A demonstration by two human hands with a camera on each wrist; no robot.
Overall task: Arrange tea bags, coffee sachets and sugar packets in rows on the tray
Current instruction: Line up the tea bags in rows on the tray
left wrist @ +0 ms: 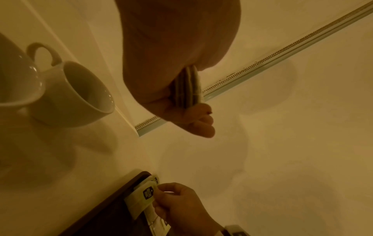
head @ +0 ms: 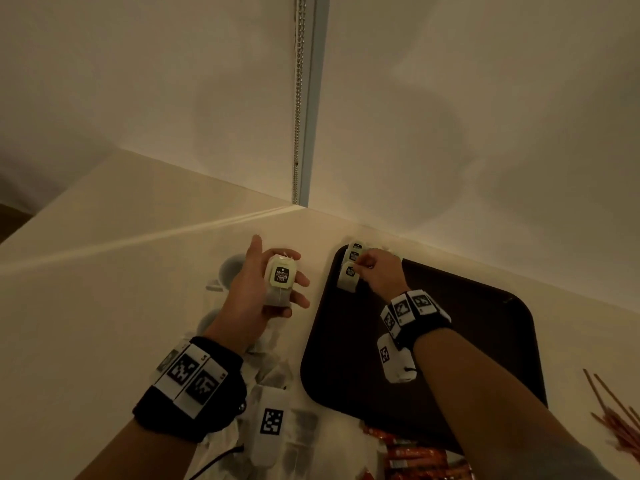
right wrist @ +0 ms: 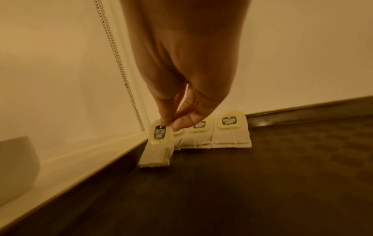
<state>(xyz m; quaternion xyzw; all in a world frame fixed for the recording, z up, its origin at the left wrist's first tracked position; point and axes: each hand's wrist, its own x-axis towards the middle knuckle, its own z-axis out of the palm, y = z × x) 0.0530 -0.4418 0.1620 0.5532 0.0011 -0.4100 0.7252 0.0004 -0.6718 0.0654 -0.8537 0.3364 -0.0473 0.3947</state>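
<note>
A dark brown tray [head: 485,341] lies on the white counter. In its far left corner several tea bags [right wrist: 232,132] with pale yellow tags lie side by side. My right hand [head: 375,268] pinches the tag of another tea bag [right wrist: 158,151] whose lower end touches the tray beside that row; the same tea bag [left wrist: 141,199] shows in the left wrist view. My left hand [head: 266,285] hovers left of the tray and holds a small stack of tea bags [head: 278,289], seen edge-on as tea bags [left wrist: 187,87] between thumb and fingers.
Two white cups [left wrist: 80,94] stand on the counter left of my left hand. Loose tea bags [head: 298,431] lie near the front, orange-red sachets [head: 415,459] below the tray, thin stick packets [head: 616,420] at the right edge. Walls [head: 450,133] meet just behind the tray.
</note>
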